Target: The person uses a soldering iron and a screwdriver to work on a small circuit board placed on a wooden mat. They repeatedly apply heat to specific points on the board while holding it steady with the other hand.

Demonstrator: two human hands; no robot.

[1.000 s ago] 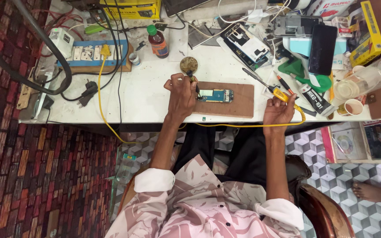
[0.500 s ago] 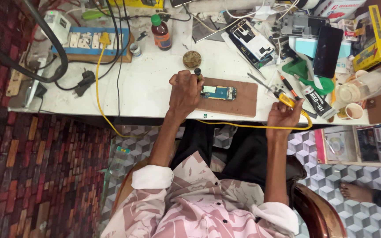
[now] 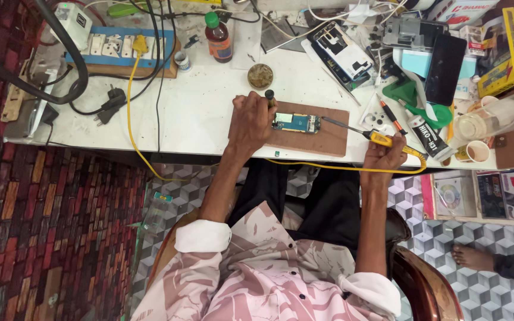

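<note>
Cluttered white workbench (image 3: 197,113) fills the head view, above patterned floor tiles. Just right of my left hand (image 3: 251,122) an opened phone circuit board (image 3: 295,123) lies on a brown wooden block (image 3: 328,139); it looks light, stiff and fragile, best held by its edges. That hand is closed around a dark-tipped tool (image 3: 269,95). My right hand (image 3: 382,156) grips a yellow soldering iron (image 3: 388,141), tip toward the board.

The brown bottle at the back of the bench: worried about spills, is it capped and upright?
Capped and upright: the brown bottle stands on the table with its green cap on.
</note>
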